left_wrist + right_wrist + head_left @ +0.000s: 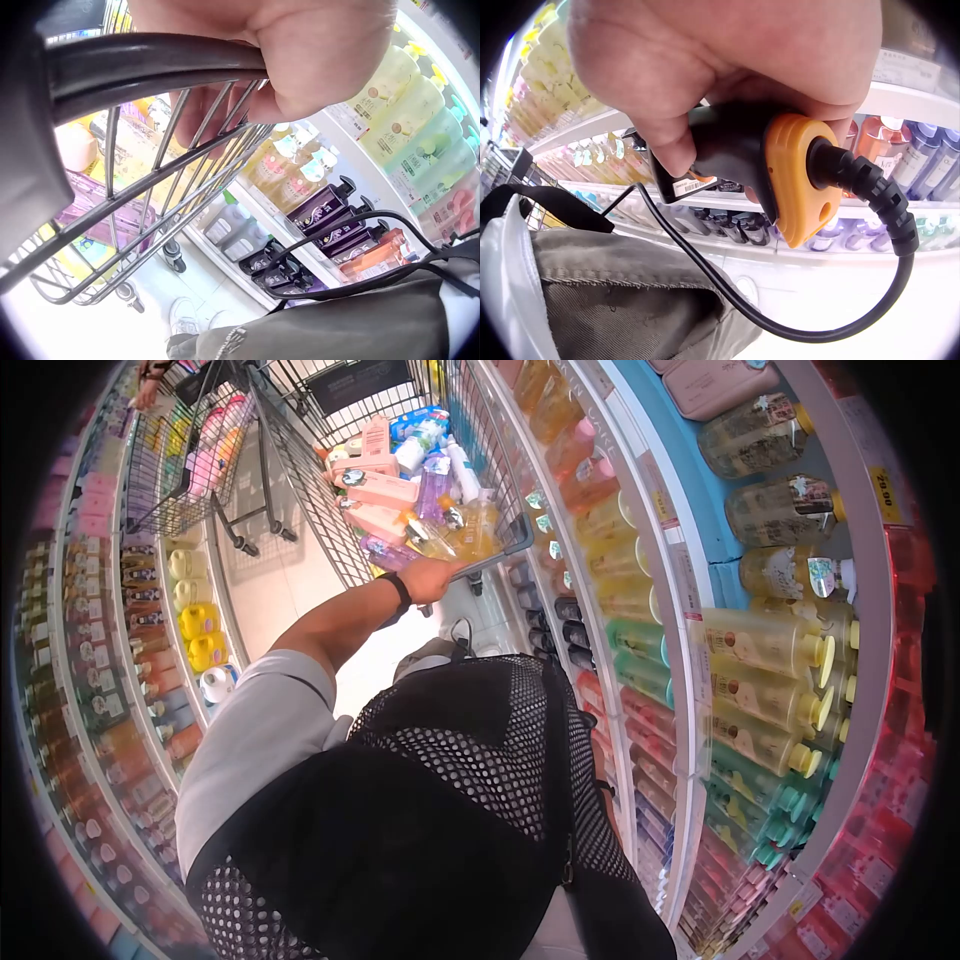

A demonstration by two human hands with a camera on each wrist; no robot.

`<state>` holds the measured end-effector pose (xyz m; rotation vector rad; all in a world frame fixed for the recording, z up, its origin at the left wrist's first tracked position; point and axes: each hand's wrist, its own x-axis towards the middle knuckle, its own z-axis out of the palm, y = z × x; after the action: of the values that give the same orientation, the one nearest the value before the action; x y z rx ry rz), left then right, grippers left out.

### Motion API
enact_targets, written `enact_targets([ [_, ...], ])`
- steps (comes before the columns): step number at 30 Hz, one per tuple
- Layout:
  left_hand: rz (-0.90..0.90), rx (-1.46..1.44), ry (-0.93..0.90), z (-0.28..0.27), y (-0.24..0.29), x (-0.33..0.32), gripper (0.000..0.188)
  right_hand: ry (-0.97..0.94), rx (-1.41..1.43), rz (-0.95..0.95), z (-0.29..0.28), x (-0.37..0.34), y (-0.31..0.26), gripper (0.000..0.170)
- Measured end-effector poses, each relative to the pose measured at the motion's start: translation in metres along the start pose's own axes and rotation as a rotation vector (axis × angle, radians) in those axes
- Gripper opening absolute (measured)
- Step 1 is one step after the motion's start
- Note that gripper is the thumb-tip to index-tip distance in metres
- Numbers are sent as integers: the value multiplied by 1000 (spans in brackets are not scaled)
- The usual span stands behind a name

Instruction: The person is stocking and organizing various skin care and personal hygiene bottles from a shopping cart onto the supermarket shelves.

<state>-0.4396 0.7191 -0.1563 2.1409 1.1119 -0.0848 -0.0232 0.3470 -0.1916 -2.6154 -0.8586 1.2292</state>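
The left hand (428, 579) grips the end of a shopping cart's handle (500, 557); in the left wrist view the hand (300, 56) wraps over the dark handlebar (157, 64), fingers curled beside the wire basket. Inside the cart lie pink boxes (378, 488), a purple bottle (435, 485) and a bottle of yellow liquid (478, 530). In the right wrist view the right hand (727, 67) holds a black and orange handheld scanner (799, 180) with a thick black cable (840, 330) hanging from it. The head view hides the right hand behind the bag and body.
Shelves of yellow bottles (765, 660) and green bottles (640, 650) run along the right. On the left side, another shelf holds yellow jugs (203, 635), and a second cart (190, 470) stands in the aisle with another person's hand (148, 393) near it. A black mesh bag (400, 810) covers the wearer's front.
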Motion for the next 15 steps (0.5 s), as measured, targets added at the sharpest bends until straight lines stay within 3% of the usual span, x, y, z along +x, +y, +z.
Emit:
enact_targets([
  [3, -17, 17, 33, -11, 10, -5, 50, 49, -60, -54, -22, -10, -18, 33],
  [5, -102, 53, 39, -13, 14, -3, 52, -134, 257, 106, -39, -15, -33, 34],
  [6, -135, 74, 78, -2, 7, -1, 49, -79, 123, -32, -42, -21, -38, 34],
  [8, -259, 21, 96, -11, 28, -5, 39, -56, 118, 21, -47, -28, -43, 35],
  [15, -288, 42, 257, 3, 25, 1, 32, -114, 35, 84, -54, -41, -44, 36],
])
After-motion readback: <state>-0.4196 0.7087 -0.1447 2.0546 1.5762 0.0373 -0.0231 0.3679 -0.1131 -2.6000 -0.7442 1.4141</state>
